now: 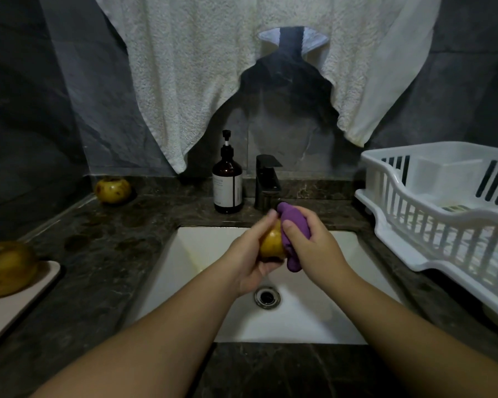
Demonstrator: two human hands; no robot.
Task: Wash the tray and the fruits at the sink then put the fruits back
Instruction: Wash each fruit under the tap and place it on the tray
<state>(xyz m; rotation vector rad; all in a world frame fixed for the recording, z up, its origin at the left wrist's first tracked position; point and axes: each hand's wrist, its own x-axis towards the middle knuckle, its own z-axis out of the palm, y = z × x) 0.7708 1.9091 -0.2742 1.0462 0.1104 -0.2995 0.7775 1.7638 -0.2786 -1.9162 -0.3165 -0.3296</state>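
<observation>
- Left hand [249, 254]: curled round yellow fruit [272, 243], over sink [322, 320].
- Right hand [314, 242]: gripping purple cloth [295, 225] against that fruit.
- Desk [104, 239]: two more fruits, one [112, 190] at the back, one [7, 268] on the tray [18, 305].

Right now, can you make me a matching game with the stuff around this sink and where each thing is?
Things:
1. purple cloth
2. soap bottle
3. white dish rack
4. fruit on the tray

Places:
A. right of the sink, on the counter
B. at the far left
C. in the right hand
D. beside the tap

Pairs: 1-C, 2-D, 3-A, 4-B
</observation>
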